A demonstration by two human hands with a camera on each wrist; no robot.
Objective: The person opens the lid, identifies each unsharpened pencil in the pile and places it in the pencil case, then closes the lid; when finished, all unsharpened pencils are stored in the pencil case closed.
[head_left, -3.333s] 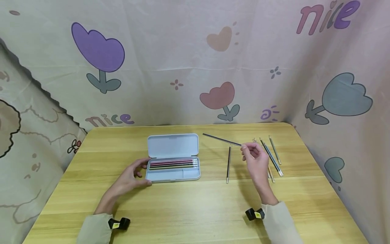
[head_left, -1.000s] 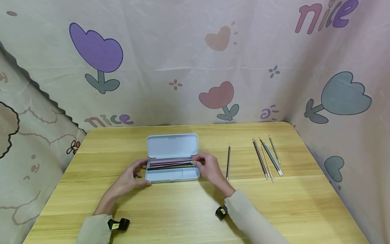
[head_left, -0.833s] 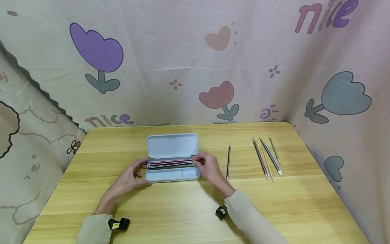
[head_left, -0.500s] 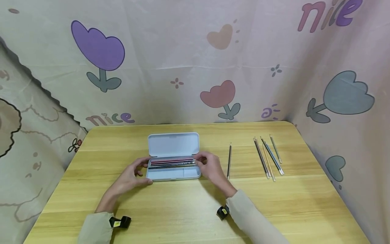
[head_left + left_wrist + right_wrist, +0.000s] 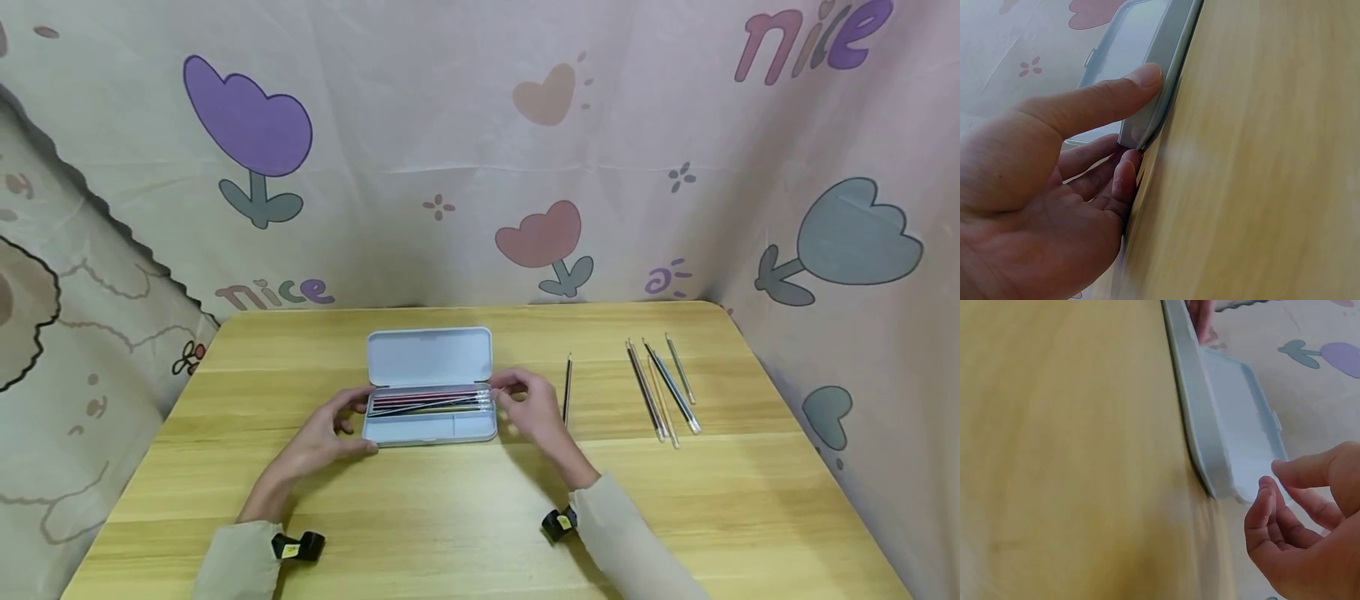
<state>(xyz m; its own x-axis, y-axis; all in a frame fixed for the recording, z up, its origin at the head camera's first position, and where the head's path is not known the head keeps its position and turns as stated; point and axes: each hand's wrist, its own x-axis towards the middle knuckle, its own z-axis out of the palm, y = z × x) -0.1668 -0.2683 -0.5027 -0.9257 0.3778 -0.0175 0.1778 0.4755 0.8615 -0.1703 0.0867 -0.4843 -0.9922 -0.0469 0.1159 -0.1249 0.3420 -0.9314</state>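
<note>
A light blue pencil case (image 5: 415, 430) lies with its lid (image 5: 429, 357) raised. Several pencils (image 5: 431, 402) lie in its rear compartment, and a dark one slants across the others. My left hand (image 5: 324, 433) grips the case's left end; in the left wrist view the thumb (image 5: 1146, 76) presses the front wall while the fingers curl round the end. Just off the right end is my right hand (image 5: 536, 408). In the right wrist view its thumb and fingers (image 5: 1261, 509) are bent with a gap between them, holding nothing.
One dark pencil (image 5: 567, 387) lies on the wooden table (image 5: 450, 517) to the right of the case, partly behind my right hand. Farther right lie several more pencils (image 5: 654, 392) in a loose group. A printed cloth (image 5: 405, 100) hangs behind the table.
My right hand brought a dark pencil from the right side to the case, laid it in among the others, let go and drew slightly right. My left hand has stayed on the case.
</note>
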